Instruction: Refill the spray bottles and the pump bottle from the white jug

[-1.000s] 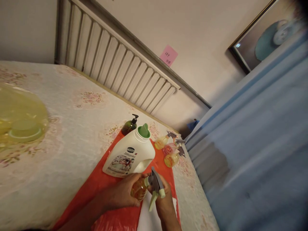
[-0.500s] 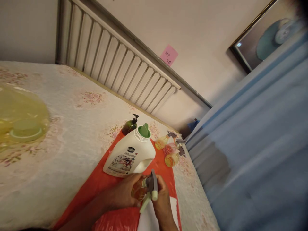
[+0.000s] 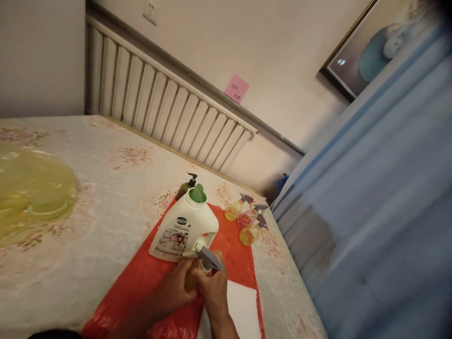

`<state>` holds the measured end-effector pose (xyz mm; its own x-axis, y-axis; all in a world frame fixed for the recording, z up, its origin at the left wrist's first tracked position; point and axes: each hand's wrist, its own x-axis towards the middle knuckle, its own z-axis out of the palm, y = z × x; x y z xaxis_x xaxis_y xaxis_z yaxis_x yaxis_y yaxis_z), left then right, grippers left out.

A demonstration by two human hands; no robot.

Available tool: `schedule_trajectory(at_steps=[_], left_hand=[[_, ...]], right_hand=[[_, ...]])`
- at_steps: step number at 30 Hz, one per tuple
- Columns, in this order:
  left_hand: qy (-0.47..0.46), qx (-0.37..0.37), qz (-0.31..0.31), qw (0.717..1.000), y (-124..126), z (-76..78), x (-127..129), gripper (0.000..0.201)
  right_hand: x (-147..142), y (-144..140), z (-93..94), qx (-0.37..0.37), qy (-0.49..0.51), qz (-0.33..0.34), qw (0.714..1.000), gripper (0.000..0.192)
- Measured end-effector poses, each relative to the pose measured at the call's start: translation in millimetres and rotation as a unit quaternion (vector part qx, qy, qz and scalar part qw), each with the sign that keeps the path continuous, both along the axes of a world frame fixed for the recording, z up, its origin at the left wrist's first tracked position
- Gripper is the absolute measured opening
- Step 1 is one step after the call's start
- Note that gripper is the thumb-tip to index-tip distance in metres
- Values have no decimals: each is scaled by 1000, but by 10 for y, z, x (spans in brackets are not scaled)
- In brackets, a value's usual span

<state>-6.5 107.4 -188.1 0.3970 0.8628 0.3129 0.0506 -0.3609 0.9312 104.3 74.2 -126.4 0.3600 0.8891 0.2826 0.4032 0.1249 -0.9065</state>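
Between my hands, in front of the white jug, is a small spray bottle [image 3: 189, 281] with a grey trigger head [image 3: 209, 258] and a pale green nozzle pointing up and left. My left hand [image 3: 176, 286] is wrapped round the bottle's body and hides much of it. My right hand [image 3: 216, 288] closes on the neck, just under the grey head. Right behind them stands the white detergent jug [image 3: 187, 221], uncapped, with a green spout [image 3: 198, 194] in its mouth.
Several spray bottles [image 3: 249, 233] stand at the right edge of the red sheet [image 3: 233, 254]. A dark green pump bottle [image 3: 182, 189] is behind the jug. White paper [image 3: 243, 306] lies by my right wrist, a yellow translucent container [image 3: 38, 188] at far left.
The sprayer head has turned in my right hand: its nozzle faced down toward me and now faces up and left. Both hands have shifted slightly left in view. The camera has moved a little.
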Motion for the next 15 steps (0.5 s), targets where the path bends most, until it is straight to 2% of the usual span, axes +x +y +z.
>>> schedule_trajectory(at_steps=[3,6,9,12,15], left_hand=[[-2,14,17,1000,-49,-121,67,53],[-38,-24,21,999,-80,-172,83,57],[-57,-73,-3,996,-110,-140,63,64],[-61,-99,-17,993,-154,-58,35,67],[-64,-101,-6,993,-185,-1,20,72]], right_hand=[[-60,30,-13,15,4,-16,1000,21],[-67,29,7,22,11,7,1000,20],[36,-1,67,25,15,81,996,24],[215,-30,122,22,23,173,984,43],[356,-36,144,0,30,229,973,43]])
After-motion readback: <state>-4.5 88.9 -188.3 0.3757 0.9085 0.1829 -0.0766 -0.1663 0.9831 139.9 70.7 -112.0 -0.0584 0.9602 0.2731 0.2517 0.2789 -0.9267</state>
